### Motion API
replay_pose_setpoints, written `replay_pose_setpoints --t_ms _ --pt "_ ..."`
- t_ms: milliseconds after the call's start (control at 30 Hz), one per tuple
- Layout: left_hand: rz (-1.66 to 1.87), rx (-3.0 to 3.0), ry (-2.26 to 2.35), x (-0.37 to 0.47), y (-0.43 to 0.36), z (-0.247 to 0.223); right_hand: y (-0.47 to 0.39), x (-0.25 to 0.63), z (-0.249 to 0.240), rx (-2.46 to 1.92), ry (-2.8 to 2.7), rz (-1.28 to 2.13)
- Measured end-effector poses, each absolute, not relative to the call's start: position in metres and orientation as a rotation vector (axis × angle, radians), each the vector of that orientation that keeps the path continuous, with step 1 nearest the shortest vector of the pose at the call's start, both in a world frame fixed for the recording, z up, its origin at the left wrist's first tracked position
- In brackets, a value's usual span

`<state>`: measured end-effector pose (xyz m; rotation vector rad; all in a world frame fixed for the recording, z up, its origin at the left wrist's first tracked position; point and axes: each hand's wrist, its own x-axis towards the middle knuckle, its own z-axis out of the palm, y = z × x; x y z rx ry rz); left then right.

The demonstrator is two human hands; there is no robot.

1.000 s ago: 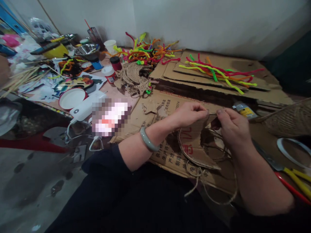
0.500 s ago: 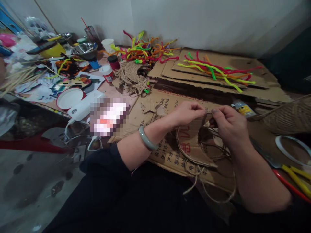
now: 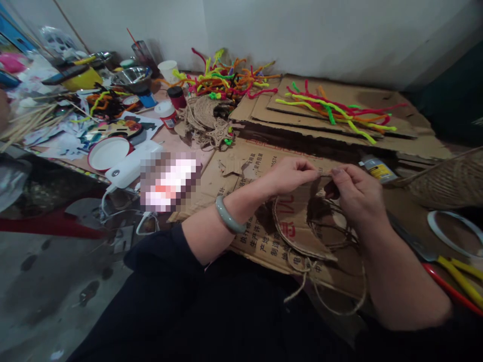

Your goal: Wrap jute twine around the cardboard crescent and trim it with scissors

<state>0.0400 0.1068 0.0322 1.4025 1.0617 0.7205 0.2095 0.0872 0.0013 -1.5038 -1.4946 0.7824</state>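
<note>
My left hand (image 3: 294,175) is pinched closed on a short stretch of twine (image 3: 325,174), above a cardboard sheet with printed characters. Close by on the right, my right hand (image 3: 356,193) grips the same twine between thumb and fingers. Under the hands lies a crescent-shaped cardboard piece (image 3: 298,229) with twine along its curved edge. Loose twine (image 3: 339,309) loops below and to the right of it, partly behind my right wrist. A small cardboard star (image 3: 233,165) rests on the sheet to the left.
Colourful pipe cleaners (image 3: 339,113) lie on stacked cardboard (image 3: 426,133) at the back. A glue bottle (image 3: 379,168), twine roll (image 3: 453,178), tape ring (image 3: 458,234) and scissors (image 3: 458,276) are at right. Left are a power bank (image 3: 132,163), blurred phone (image 3: 171,182) and jars.
</note>
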Motion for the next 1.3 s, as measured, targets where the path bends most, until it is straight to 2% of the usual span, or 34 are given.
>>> replay_pose_setpoints --t_ms 367,1300 --pt "0.727 1.420 1.073 0.040 0.105 0.036 0.087 0.209 0.001 -1.544 -1.558 0.687" --pt "0.751 1.390 1.095 0.040 0.107 0.026 0.089 0.207 0.001 -1.390 -1.393 1.005"
